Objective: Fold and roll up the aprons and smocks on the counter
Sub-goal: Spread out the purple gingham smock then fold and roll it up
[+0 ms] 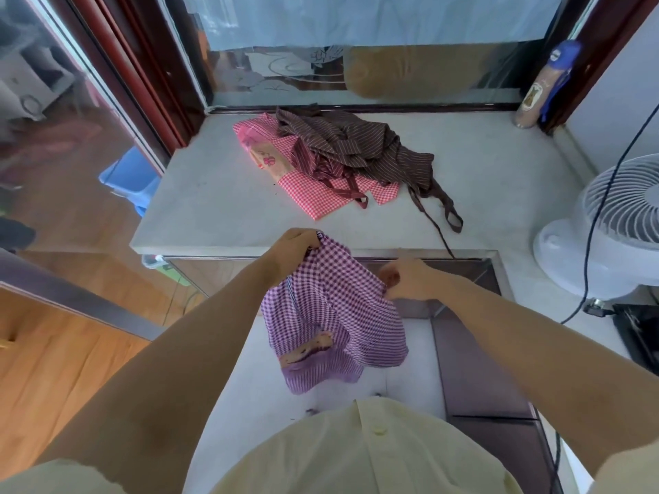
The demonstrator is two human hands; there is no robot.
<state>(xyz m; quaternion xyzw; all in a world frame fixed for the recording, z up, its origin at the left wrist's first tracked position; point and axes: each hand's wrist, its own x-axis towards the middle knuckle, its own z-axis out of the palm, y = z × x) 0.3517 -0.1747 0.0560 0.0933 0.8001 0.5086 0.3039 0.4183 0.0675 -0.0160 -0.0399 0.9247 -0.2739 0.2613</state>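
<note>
A purple checked smock (335,315) hangs in the air in front of me, below the counter's near edge. My left hand (294,253) grips its top corner, fingers curled round the cloth. My right hand (406,279) pinches the smock's right edge at about the same height. On the pale counter (199,205) lies a pink checked apron (313,188), and a brown striped apron (353,147) is heaped partly over it, its ties trailing toward the counter's front edge.
A white fan (606,222) stands at the right with a black cable (592,226) hanging across it. A glass panel (356,76) backs the counter. A bottle with a blue cap (545,83) stands in the far right corner. A blue bin (128,180) sits on the floor at left.
</note>
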